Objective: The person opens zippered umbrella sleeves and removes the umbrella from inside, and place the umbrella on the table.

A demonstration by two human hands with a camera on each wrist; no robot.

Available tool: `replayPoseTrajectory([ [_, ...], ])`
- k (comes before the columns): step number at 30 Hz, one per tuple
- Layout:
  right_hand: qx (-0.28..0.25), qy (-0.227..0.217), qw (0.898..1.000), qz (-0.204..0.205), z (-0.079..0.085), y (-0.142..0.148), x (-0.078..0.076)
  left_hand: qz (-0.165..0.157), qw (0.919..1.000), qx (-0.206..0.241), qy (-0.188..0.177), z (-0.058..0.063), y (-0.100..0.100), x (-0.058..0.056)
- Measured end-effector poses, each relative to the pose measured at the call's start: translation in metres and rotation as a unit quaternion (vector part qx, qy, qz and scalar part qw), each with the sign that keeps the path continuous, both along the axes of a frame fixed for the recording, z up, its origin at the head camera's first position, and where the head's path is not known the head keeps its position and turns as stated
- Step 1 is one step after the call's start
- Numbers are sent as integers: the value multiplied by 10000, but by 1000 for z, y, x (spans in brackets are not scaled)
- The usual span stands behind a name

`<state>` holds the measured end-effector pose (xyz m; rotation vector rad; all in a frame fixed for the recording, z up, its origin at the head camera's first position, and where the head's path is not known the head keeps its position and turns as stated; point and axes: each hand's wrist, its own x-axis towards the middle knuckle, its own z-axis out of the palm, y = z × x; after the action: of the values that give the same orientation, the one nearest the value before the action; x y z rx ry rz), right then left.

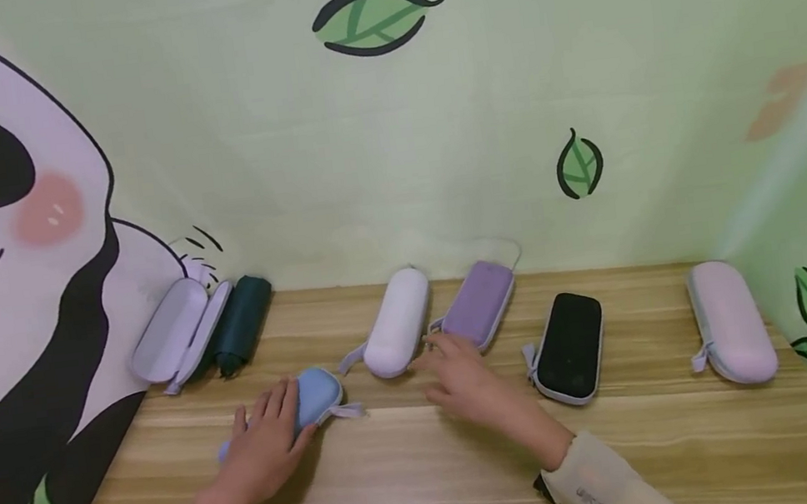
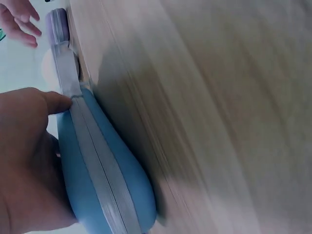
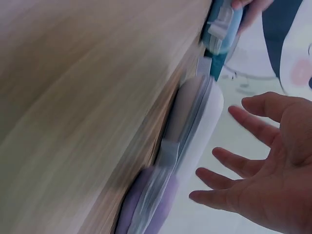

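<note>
My left hand point(image 1: 268, 441) lies across a light blue zip case point(image 1: 318, 397) on the table. Its fingers reach over the far side, and the thumb touches the near side by the zip, as the left wrist view shows. Fingers spread, my right hand point(image 1: 464, 375) hovers at the near ends of a white zip case point(image 1: 398, 320) and a purple zip case point(image 1: 480, 297). In the right wrist view nothing is between its fingers, and it looks apart from both cases.
An open lilac case point(image 1: 174, 326) leans at the left beside a dark green rolled bundle point(image 1: 246, 322), perhaps a folded umbrella. Rightward lie a black zip case point(image 1: 571, 345) and a pale pink one point(image 1: 733, 321). A printed cloth point(image 1: 501, 63) backs the wooden table point(image 1: 402, 487).
</note>
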<state>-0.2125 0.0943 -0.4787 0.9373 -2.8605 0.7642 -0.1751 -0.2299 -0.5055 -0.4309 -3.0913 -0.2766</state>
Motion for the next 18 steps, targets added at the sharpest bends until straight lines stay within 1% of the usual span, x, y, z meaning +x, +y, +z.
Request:
replayPoseTrajectory([
  [1, 64, 64, 9999, 50, 1, -4, 1, -88, 9999, -19, 66, 0, 3, 1],
  [4, 343, 441, 9983, 168, -1, -15, 1, -298, 9993, -57, 200, 0, 14, 4],
  [7, 655, 766, 9948, 142, -4, -26, 2, -383, 9988, -136, 261, -3, 26, 7],
  [9, 835, 878, 9926, 81, -6, -34, 3, -365, 9986, -169, 353, -5, 35, 10],
  [11, 1027, 964, 9900, 35, -7, -41, 5, -277, 9986, -159, 416, -6, 43, 13],
  [13, 1141, 1146, 9868, 18, -8, -47, 6, -201, 9986, -163, 457, -6, 51, 18],
  [15, 1163, 1352, 9840, 4, -10, -51, 8, -151, 9989, -142, 419, -5, 58, 21],
  [18, 1077, 1516, 9826, -40, -13, -51, 10, -153, 9994, -116, 302, -4, 64, 24],
])
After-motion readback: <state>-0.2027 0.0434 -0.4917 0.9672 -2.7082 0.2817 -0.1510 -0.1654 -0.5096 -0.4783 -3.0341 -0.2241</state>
